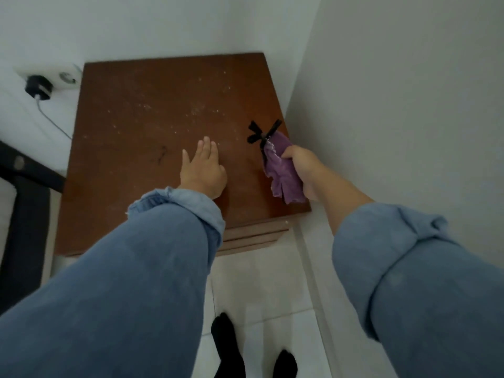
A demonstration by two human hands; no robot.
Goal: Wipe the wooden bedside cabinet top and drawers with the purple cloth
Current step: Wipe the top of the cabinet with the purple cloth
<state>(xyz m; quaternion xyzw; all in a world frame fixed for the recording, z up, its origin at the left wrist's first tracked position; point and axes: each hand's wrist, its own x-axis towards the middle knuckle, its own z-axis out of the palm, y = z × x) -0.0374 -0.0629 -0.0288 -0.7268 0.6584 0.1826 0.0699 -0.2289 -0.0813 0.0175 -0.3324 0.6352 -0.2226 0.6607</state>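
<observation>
The wooden bedside cabinet (141,126) stands in a corner, and its brown top is speckled with pale dust. My left hand (203,170) lies flat on the top near the front edge, fingers apart, holding nothing. My right hand (302,166) is closed around the bunched purple cloth (283,173) above the top's right edge. A black ribbon-like piece (261,132) sticks out from the cloth's upper end. The drawer fronts (256,236) show only as thin wooden edges below the top.
White walls close in behind and to the right of the cabinet. A wall socket with a black plug (39,85) and cable sits at the left. A dark bed frame (24,186) is at the far left. My feet in black socks (226,345) stand on pale floor tiles.
</observation>
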